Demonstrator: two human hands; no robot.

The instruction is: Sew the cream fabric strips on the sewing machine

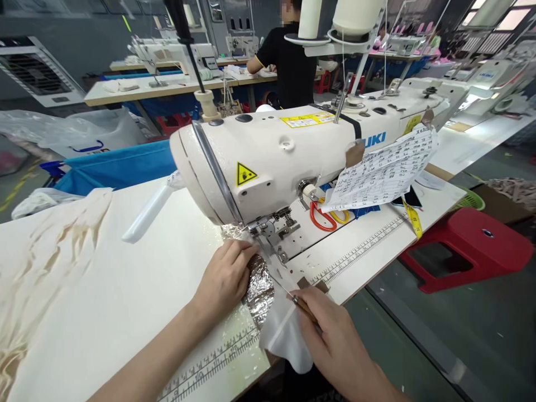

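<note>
A white sewing machine [268,162] stands on the table in front of me. My left hand [226,273] lies left of its needle area, fingers bent and together on the edge of a white fabric piece [288,338]. In my right hand [330,329] is an awl with a wooden handle [305,307]. Its thin metal shaft points up and left over the fabric towards the needle area. The fabric hangs past the table's front edge. Shiny clear tape [259,293] covers the tabletop under it. My left fingertips are partly hidden by the machine.
Red-and-yellow-handled scissors [323,219] lie behind the needle area. A handwritten sheet [381,167] hangs on the machine. Cream fabric [54,262] spreads at left. A yellow tape measure [412,218] hangs over the right edge, near a red stool [469,245]. A person in black [295,67] sits beyond.
</note>
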